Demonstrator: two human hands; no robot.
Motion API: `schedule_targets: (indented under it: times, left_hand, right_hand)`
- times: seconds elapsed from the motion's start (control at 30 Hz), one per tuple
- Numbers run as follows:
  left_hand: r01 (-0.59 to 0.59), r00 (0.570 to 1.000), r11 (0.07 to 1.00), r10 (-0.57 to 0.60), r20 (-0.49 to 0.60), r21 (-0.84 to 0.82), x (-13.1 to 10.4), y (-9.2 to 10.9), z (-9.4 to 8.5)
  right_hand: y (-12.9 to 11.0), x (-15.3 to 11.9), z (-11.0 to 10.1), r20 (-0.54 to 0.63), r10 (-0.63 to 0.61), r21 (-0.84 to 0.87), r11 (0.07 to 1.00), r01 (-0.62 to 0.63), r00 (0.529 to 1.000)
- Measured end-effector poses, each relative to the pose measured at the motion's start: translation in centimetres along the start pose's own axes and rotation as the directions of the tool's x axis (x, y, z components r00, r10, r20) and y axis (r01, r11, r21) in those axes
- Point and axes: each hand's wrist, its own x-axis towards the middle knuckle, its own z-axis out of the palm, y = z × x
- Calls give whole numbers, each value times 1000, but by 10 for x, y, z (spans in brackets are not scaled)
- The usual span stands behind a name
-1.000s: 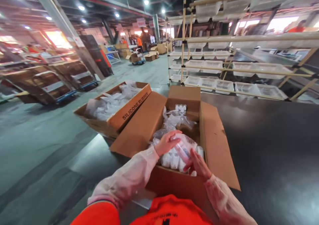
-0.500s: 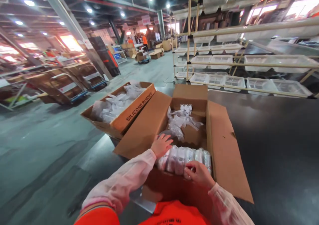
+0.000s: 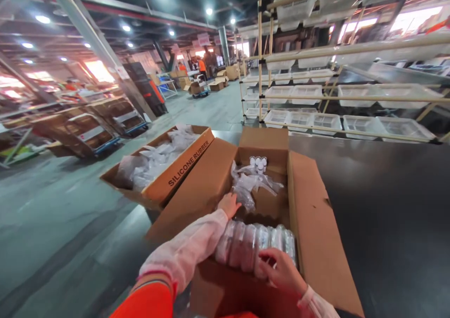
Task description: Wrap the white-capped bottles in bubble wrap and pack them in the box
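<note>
An open cardboard box [image 3: 225,285] stands in front of me. Near its close end lies a row of round-edged items in clear plastic wrap [image 3: 242,247], packed side by side. My right hand [image 3: 281,271] is at the row's near right side, with thumb and forefinger curled onto a wrapped item. Beyond the row, at the box's left wall, my left hand [image 3: 230,205] reaches in with its fingers extended beside loose clear plastic bags [image 3: 251,184]. Its fingertips are partly hidden. Several small white cylindrical pieces [image 3: 259,163] stand at the far end of the box.
A second carton marked SILICONE RUBBER [image 3: 186,168], filled with clear plastic bags, adjoins the left flap. Both boxes rest on a dark tabletop [image 3: 379,205]. Behind the table is a rack with white plastic baskets [image 3: 326,123]. Loaded trolleys [image 3: 94,132] stand on the floor at left.
My left hand has moved forward from the wrapped row toward the loose bags, its fingers less spread. My right hand remains at the row. The view has shifted slightly.
</note>
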Motion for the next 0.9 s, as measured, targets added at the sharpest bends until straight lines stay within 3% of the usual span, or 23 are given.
schedule_targets:
  times: [0.07,0.17,0.27,0.33,0.4,0.43,0.5,0.57,0.67,0.77,0.9]
  left_hand:
    - [10,1000,999,-11,-26,-33,26,2,-5]
    - [-88,996,989,87,-10,-117,53,10,-11]
    - [-157,985,956,170,32,-247,63,28,-21]
    - [-168,973,918,212,87,-359,58,43,-30]
    - [-188,948,864,283,142,-467,44,59,-38]
    - [-198,931,825,327,162,-529,36,66,-41]
    - [-199,890,734,413,194,-650,18,75,-44]
    - [-179,862,633,469,190,-754,4,80,-45]
    - [-173,907,561,410,90,-810,-2,80,-43]
    - [-182,952,567,306,1,-803,3,80,-38]
    - [-241,956,672,291,-49,-700,5,82,-36]
  right_hand:
    - [7,-2,-2,-10,12,30,999,-12,1000]
    - [18,-2,-9,-26,5,55,998,-4,1000]
    - [30,6,-23,-192,31,132,991,-6,981]
    - [34,16,-34,-400,116,225,974,-25,909]
    - [33,30,-46,-518,194,375,927,17,833]
    - [30,36,-52,-518,199,454,888,70,832]
    - [21,44,-64,-447,187,597,791,136,875]
    - [13,45,-74,-358,234,709,698,100,904]
    - [5,37,-87,-249,385,850,527,10,889]
    - [6,29,-95,-119,427,912,404,-71,896]
    - [15,27,-98,-114,461,899,426,-106,880]
